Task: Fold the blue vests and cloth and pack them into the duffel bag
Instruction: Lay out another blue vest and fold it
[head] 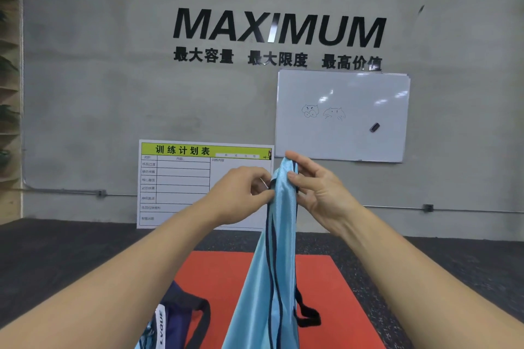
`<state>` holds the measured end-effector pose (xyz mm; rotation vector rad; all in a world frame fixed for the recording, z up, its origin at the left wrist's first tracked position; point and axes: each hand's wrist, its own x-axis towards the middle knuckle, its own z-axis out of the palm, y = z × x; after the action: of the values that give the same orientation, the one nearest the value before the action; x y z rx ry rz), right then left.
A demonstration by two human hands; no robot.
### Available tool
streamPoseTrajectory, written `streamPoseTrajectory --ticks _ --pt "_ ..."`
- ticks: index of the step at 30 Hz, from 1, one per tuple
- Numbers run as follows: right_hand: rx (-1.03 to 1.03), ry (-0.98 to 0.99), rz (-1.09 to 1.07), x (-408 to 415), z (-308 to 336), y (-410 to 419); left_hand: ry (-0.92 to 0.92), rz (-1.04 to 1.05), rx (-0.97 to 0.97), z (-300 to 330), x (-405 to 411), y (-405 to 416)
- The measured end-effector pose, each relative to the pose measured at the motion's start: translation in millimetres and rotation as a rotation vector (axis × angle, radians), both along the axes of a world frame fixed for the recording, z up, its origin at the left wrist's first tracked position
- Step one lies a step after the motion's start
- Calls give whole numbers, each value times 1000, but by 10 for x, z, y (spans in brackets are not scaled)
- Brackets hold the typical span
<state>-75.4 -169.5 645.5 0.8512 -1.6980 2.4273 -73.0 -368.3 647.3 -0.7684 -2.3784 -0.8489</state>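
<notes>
A light blue vest (272,278) with dark trim hangs in front of me, held up at chest height over the red mat (215,278). My right hand (314,187) pinches its top edge between thumb and fingers. My left hand (243,190) pinches the same top edge from the left side, fingers curled on the dark trim. The navy duffel bag (175,317) with black straps lies on the mat at lower left, partly cut off by the frame; some light blue cloth shows at its edge.
A grey wall with black lettering stands ahead. A whiteboard (343,116) hangs on it, and a training chart board (181,178) leans against it on the dark rubber floor (71,258).
</notes>
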Motion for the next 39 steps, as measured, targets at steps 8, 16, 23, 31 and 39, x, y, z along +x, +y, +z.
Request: streamPoseTrajectory --ticks 8,16,23,31,39 --pt "185 -81 51 136 -19 124 203 269 57 46 -75 -90" --pt "316 -57 171 303 -76 197 228 325 89 112 -44 -123" --pt "504 77 23 360 26 140 159 318 64 143 44 -121" --pt "250 63 -137 312 186 114 -452 -137 552 86 351 131" --pt "284 7 -49 289 130 190 -406 -321 552 112 335 92"
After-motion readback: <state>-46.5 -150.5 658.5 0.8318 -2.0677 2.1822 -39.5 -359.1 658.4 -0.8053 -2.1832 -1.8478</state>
